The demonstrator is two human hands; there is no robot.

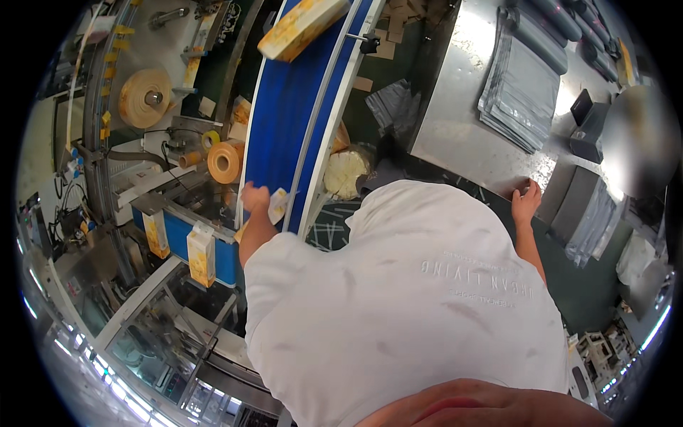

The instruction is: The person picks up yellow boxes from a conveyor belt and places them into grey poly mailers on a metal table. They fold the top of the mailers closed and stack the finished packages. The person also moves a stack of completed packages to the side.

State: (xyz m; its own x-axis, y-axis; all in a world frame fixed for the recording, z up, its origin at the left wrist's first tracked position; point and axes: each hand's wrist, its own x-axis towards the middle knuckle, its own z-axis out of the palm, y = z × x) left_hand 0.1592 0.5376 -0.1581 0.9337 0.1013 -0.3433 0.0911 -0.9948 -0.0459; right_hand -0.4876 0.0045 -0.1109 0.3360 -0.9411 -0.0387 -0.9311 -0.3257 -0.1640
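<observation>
My left hand [257, 198] is at the left edge of a blue conveyor belt [281, 121], its fingers curled in. Whether they hold anything is hidden. Right beside that wrist is a small white and yellow carton [278, 206], partly covered by my forearm. A larger yellow and white carton [302, 30] lies tilted on the far part of the belt. Over on the right, my right hand [526, 204] hangs by the near edge of a metal table [455, 121], fingers apart and holding nothing that shows.
Two upright yellow and white cartons, one a gable-top carton [201, 255], stand by a blue machine panel [226, 257] at left. Tape rolls [225, 162] and a large reel [134, 99] sit beyond. Grey plastic bags [523, 85] are stacked on the table. Cardboard scraps [384, 46] litter the floor.
</observation>
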